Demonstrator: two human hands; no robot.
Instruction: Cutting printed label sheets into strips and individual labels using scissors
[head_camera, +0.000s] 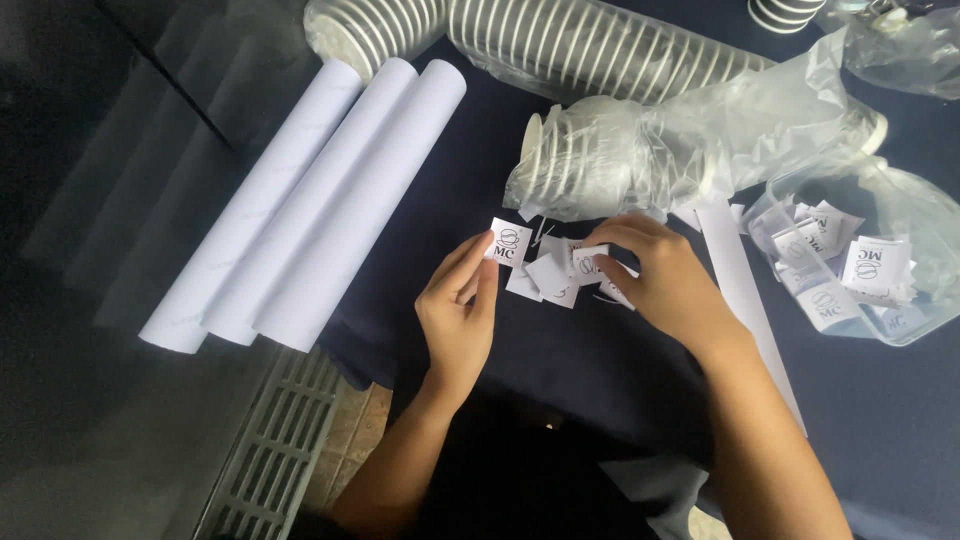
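white paper rolls (300, 200) lie slantwise at the far left of the dark blue table (600, 380). the left hand (460, 310) has its grip closed on one small square label (508, 243), pinched between thumb and fingertips and held up. just right of it lies the heap of loose labels (550, 275), where the right hand (660, 275) pinches another label, its grip nearly closed. further right, bagged paper cups (600, 155) and a clear bag of labels (850, 275).

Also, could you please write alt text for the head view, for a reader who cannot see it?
The left hand holds a small square paper label while the right hand picks at a pile of labels on a dark cloth. Three white paper rolls lie left.
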